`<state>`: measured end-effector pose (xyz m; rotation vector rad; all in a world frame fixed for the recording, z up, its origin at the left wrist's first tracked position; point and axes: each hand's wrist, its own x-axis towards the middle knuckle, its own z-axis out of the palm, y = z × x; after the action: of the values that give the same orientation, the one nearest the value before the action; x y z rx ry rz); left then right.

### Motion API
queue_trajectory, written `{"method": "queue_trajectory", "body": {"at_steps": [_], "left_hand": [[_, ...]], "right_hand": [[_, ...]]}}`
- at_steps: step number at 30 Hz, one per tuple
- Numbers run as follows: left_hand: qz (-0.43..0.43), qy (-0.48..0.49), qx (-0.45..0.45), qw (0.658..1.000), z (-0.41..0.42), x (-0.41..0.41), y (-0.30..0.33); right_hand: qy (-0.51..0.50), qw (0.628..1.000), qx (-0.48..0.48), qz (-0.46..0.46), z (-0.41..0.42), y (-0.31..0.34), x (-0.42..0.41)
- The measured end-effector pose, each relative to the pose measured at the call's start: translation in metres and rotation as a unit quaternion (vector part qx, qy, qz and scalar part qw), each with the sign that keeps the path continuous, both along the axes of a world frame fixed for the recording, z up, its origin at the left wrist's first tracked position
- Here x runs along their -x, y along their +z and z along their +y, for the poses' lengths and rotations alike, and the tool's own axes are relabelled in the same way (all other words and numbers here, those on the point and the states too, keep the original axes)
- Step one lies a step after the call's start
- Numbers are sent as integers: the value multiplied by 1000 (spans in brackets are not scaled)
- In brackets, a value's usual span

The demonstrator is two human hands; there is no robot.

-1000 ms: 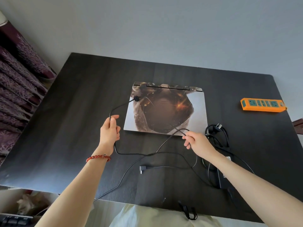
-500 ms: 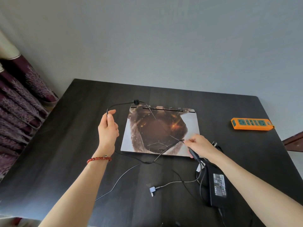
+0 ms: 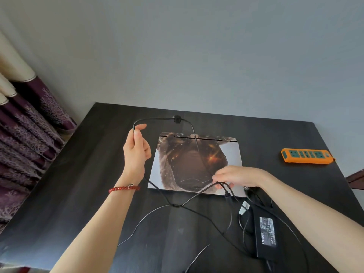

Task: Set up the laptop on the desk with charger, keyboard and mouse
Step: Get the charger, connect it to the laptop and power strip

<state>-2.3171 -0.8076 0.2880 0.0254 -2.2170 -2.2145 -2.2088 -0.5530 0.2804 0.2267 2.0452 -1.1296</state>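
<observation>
Plainly the charger step was in hand, as I judged it. The dark surface [image 3: 82, 190] filled the lower frame, and the laptop [image 3: 197, 164] lay shut at its centre, lid up. At lower right sat the charger brick [image 3: 266, 235], its cable [image 3: 189, 127] looping up over the laptop's far edge. Toward the right edge lay an orange power strip [image 3: 307, 156], well apart from the brick. The left hand [image 3: 136, 152], left of the laptop, had its fingers curled round the raised cable; the right hand [image 3: 240, 177], at the laptop's near edge, pinched the cable among crossed strands. Neither keyboard nor mouse showed. Next, I thought, the tangle needed freeing before any plugging.
</observation>
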Motion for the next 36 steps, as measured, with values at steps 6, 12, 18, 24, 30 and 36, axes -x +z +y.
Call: {"method": "queue_trajectory", "body": {"at_steps": [6,12,18,24,30,36], "left_hand": [[-50,-92,13,994,7,10,0],[-212,-205,77,952,5,19,-4],[-247,-369,-257,858,-24,62,28],[-312,-422,-61,849,61,93,58],[-432,-223,-288,825,173,106,60],[-252,-280,8,926,193,101,14]], "right_hand": [[-130,915,-190,333,-1,15,31],[-334,831,27,443,25,74,75],[-431,766,198,435,51,107,99],[-382,773,306,404,35,107,111],[-207,909,256,256,30,51,83],[-436,882,144,109,88,-4,104]]}}
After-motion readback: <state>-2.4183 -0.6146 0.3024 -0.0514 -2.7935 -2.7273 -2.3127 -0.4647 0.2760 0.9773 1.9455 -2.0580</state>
